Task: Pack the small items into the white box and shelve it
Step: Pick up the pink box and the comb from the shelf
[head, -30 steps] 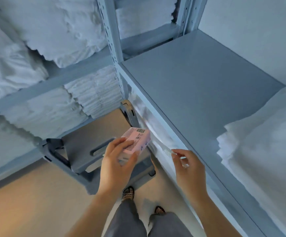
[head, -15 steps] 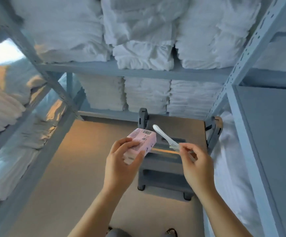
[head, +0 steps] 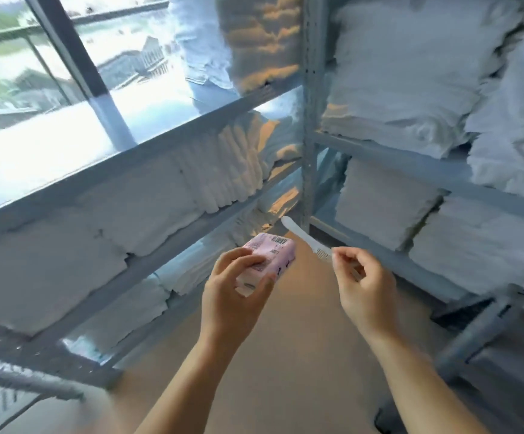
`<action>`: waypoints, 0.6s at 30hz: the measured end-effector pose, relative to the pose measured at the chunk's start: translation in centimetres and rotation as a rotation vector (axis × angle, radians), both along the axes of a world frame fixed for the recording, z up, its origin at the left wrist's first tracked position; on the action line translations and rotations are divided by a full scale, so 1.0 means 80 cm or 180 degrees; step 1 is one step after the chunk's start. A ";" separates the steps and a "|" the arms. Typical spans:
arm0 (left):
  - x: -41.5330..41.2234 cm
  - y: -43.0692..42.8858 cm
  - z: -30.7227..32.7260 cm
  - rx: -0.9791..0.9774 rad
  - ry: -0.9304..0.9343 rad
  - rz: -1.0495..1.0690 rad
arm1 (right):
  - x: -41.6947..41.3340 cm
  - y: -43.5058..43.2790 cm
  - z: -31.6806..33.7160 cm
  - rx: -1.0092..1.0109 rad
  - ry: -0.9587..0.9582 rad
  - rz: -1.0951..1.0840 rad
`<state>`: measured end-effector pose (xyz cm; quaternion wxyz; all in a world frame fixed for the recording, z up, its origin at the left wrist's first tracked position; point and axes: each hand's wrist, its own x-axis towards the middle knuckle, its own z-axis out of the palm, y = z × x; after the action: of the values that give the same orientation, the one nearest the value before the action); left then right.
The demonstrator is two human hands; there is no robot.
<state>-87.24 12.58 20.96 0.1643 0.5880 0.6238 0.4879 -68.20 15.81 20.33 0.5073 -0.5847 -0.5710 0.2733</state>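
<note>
Your left hand (head: pixel 238 296) grips the small pink packet (head: pixel 262 261) from the near end, thumb on its right side, fingers across the printed top. It reads as light, with a slick wrapper and fairly firm corners. Take it across the short width as you do now; a pinch at one corner would likely let it swivel.

Your right hand (head: pixel 364 286) pinches the white comb (head: pixel 309 241) at the toothed end between thumb and fingertips, handle pointing up and away. Thin plastic, probably feather-light, stiff but easy to snap at the teeth. A hold nearer mid-length would steady it.

Both forearms reach forward at chest height, wrists slightly cocked inward, the two items near each other but apart, held over the floor between shelf racks (head: pixel 312 120) stacked with folded white linen (head: pixel 411 57). No white box is in view.
</note>
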 end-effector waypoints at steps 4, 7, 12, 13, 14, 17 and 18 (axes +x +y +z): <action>-0.111 0.022 0.010 0.0120 -0.0123 0.0444 | -0.106 0.051 0.016 0.0095 -0.0059 0.0440; -0.175 0.047 0.019 0.0208 -0.0226 0.0694 | -0.172 0.097 0.027 0.0168 -0.0069 0.0755; -0.265 0.111 0.040 0.0310 -0.0128 0.1141 | -0.274 0.193 0.041 0.0262 0.0072 0.1206; -0.281 0.127 0.044 0.0339 -0.0139 0.1234 | -0.294 0.215 0.044 0.0278 0.0145 0.1276; -0.295 0.142 0.049 0.0385 -0.0172 0.1319 | -0.314 0.237 0.048 0.0314 0.0194 0.1341; -0.336 0.188 0.065 0.0515 -0.0242 0.1584 | -0.371 0.301 0.063 0.0406 0.0228 0.1571; -0.350 0.202 0.070 0.0528 -0.0233 0.1679 | -0.388 0.321 0.068 0.0409 0.0255 0.1643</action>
<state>-115.22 28.73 26.57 0.0054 0.3986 0.7070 0.5841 -99.23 41.50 25.80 0.4790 -0.3751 -0.6969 0.3797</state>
